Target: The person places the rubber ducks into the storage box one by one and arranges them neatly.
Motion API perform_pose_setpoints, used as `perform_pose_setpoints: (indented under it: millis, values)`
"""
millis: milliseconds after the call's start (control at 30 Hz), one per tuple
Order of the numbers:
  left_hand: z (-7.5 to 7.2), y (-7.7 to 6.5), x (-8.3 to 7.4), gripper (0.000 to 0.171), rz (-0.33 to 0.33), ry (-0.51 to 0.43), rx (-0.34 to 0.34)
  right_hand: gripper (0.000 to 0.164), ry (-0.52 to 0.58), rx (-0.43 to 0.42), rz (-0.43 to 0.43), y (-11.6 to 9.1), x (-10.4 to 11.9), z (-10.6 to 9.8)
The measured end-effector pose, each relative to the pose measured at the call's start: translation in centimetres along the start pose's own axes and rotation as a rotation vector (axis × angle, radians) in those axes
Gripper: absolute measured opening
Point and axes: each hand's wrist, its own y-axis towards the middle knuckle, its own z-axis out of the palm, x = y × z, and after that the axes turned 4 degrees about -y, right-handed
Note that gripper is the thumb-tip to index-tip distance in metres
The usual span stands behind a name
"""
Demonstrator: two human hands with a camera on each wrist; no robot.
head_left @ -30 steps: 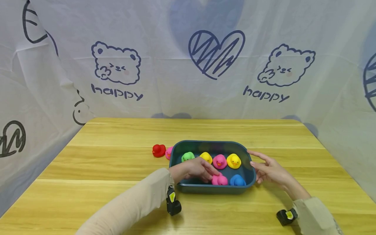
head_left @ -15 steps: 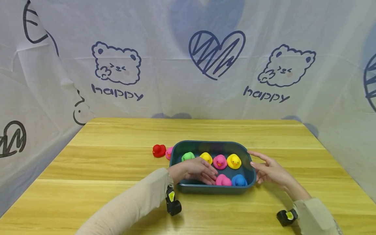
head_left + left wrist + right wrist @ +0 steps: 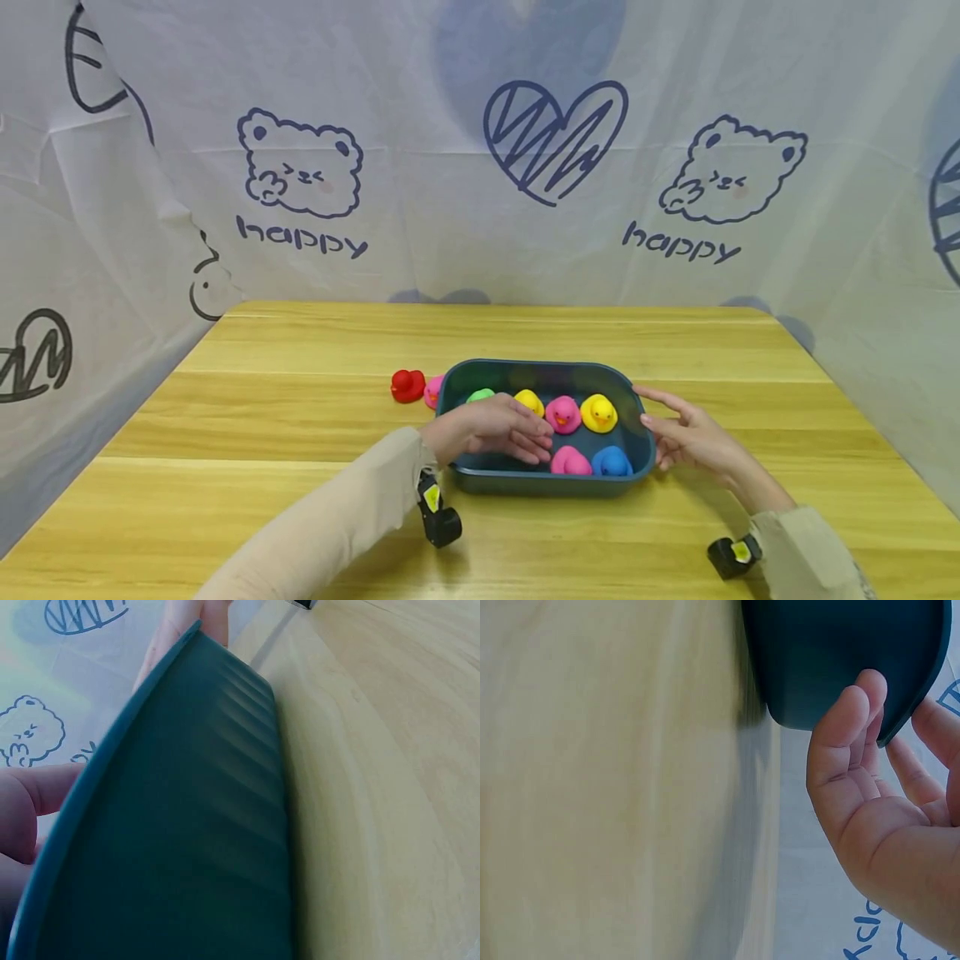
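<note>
A dark teal plastic bin (image 3: 540,483) holds several rubber ducks. At its near side sit a pink duck (image 3: 572,462) and a blue duck (image 3: 612,462). Behind them stand another pink duck (image 3: 563,415), a yellow duck (image 3: 599,414), a second yellow duck (image 3: 529,402) and a green duck (image 3: 480,395), the last two partly covered by my left hand (image 3: 498,427). That hand hovers inside the bin's left half, fingers loosely extended, holding nothing. My right hand (image 3: 696,437) touches the bin's right end with its fingertips, seen against the outer wall (image 3: 840,645) in the right wrist view.
On the wooden table (image 3: 262,492), left of the bin, lie a red duck (image 3: 407,386) and a pink duck partly hidden behind the bin's rim. A white printed cloth (image 3: 435,208) hangs beyond the table's far edge and along its sides.
My left hand has let go of the near pink duck, which now sits slightly further right beside the blue one. The hand has lifted and drawn back a little. The right hand has stayed put.
</note>
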Motion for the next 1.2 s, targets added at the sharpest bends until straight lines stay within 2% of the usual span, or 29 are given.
perform_pose_setpoints:
  millis: [167, 233, 433, 667, 900, 1033, 1200]
  values:
    - [-0.2, -0.2, 0.0, 0.030, 0.024, 0.004, 0.022, 0.061, -0.010, -0.009, 0.011, 0.0, 0.0, 0.0]
    - [-0.3, -0.3, 0.0, 0.031, 0.045, 0.033, 0.025, 0.061, -0.013, -0.012, 0.015, -0.1, 0.0, 0.0]
    - [-0.5, -0.7, 0.1, 0.030, 0.164, 0.148, -0.004, 0.061, -0.015, -0.016, 0.014, -0.1, -0.1, 0.0]
    - [-0.6, -1.5, -0.2, 0.030, 0.261, 0.191, -0.039, 0.062, -0.026, -0.016, 0.016, -0.1, -0.1, 0.1]
    - [-1.1, -2.2, -0.6, 0.027, 0.356, 0.259, -0.100, 0.062, -0.021, -0.016, 0.009, -0.1, 0.1, 0.1]
    - [-1.7, -2.6, -0.6, 0.027, 0.392, 0.274, -0.152, 0.061, -0.016, -0.014, 0.014, -0.1, 0.2, 0.1]
    - [-2.4, -3.1, -0.5, 0.025, 0.439, 0.343, -0.204, 0.061, -0.020, -0.013, 0.009, -0.1, 0.1, 0.1]
